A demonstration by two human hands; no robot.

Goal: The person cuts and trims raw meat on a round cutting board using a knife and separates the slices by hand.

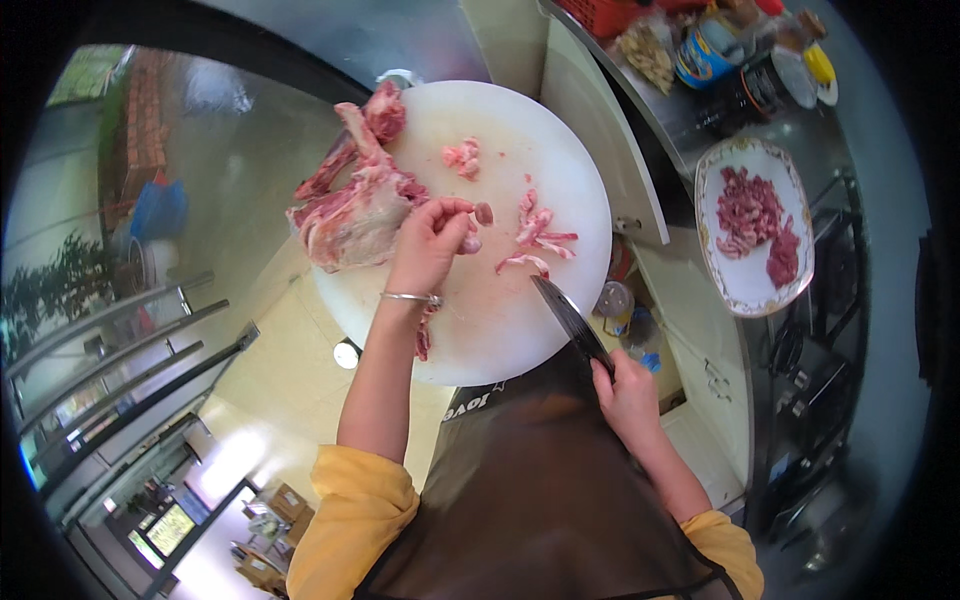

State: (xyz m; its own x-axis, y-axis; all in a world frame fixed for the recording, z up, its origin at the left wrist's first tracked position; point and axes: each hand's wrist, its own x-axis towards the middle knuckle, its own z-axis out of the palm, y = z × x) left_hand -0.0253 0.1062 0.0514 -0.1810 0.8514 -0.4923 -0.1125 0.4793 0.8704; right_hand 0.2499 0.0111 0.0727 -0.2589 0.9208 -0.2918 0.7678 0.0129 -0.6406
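My left hand (439,236) pinches a small piece of raw meat (484,214) above a round white cutting board (480,330). My right hand (630,390) grips the handle of a kitchen knife (571,319), its blade slanting up and left over the board's lower right edge. A large bone-in cut of raw meat (360,217) lies at the board's left, close beside my left hand. Pale trimmed strips (536,225) lie right of the middle, near the knife tip. A small heap of trimmings (463,157) sits further up. Another meat scrap (424,337) shows partly behind my left wrist.
To the right, a patterned oval plate (712,262) holds small meat pieces (750,210) on the dark counter. Jars, a blue can (705,56) and a bag (646,56) stand at upper right. An open cabinet door (600,127) adjoins the board's right side.
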